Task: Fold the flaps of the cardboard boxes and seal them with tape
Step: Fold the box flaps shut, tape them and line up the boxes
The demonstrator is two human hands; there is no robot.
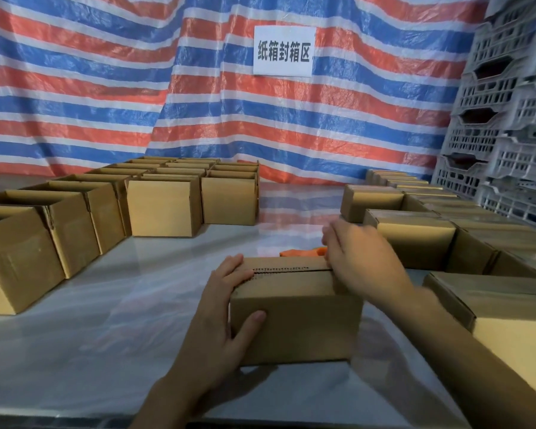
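Note:
A small cardboard box point(294, 317) stands in the middle of the table with its top flaps folded down, the seam between them bare. My left hand point(220, 323) grips its left end, with the thumb on the near face and the fingers over the top. My right hand point(362, 258) lies over the box's top right end. Its fingers curl down behind the far edge onto an orange tape dispenser point(304, 252), which is mostly hidden by the box and the hand.
Several open boxes point(84, 218) line the left side and the back left point(229, 199) of the plastic-covered table point(106, 329). Closed boxes point(415, 243) fill the right side, one close to my right forearm point(508, 323). Grey crates point(508, 119) are stacked at the far right.

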